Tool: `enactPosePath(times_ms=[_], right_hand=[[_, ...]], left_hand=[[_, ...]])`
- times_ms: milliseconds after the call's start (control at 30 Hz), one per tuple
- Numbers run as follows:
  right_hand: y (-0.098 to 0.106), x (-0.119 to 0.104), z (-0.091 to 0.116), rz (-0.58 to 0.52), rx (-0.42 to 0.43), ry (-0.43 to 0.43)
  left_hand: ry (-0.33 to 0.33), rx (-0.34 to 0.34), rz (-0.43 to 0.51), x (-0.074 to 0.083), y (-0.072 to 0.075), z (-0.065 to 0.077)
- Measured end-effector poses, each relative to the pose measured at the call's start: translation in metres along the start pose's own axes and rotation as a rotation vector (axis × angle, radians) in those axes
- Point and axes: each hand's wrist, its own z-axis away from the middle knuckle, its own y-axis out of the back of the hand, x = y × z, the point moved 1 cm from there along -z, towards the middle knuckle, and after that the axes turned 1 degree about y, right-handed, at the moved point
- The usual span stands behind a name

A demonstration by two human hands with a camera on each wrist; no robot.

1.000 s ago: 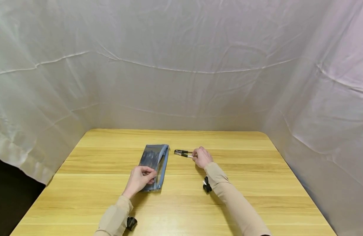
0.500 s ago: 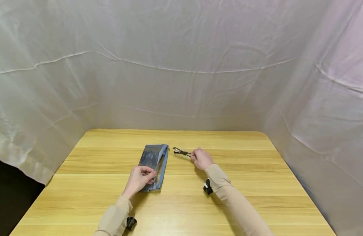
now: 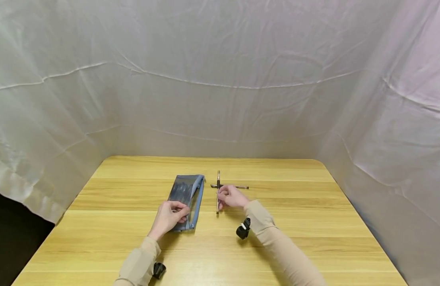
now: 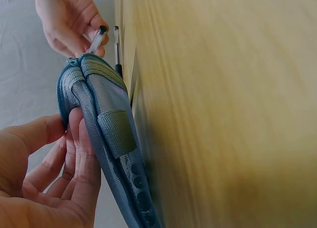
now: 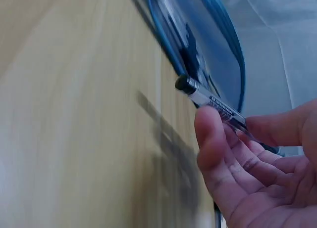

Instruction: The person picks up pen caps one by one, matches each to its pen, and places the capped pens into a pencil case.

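A blue zippered pencil case [image 3: 181, 189] lies on the table, its long opening gaping on the right side. My left hand [image 3: 169, 217] pinches the upper edge of that opening between thumb and fingers, as the left wrist view also shows. To the right of the case, my right hand [image 3: 233, 197] grips a clear-barrelled pen [image 5: 218, 104] with a dark end, raised above the tabletop and pointing away from me. A second pen [image 3: 242, 187] lies crosswise on the table behind it. Dark shapes inside the case show in the right wrist view, too blurred to name.
The wooden table [image 3: 295, 222] is bounded by grey-white curtains [image 3: 220, 111] at the back and sides. A black wrist camera [image 3: 243, 229] hangs from the right sleeve, another wrist camera [image 3: 159, 271] from the left.
Two pens lay side by side at my right fingers. My right hand has lifted one, turned it lengthwise and moved left toward the pencil case. My left hand has stayed put.
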Motion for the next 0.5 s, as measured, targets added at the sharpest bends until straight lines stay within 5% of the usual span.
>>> enactPosePath(times_ms=[233, 500], right_hand=[[-0.031, -0.007, -0.015, -0.202, -0.026, -0.100], [-0.052, -0.016, -0.022, -0.139, -0.127, -0.045]], left_hand=[[0.005, 0.008, 0.006, 0.001, -0.001, -0.001], [0.009, 0.019, 0.003, 0.002, -0.001, -0.001]])
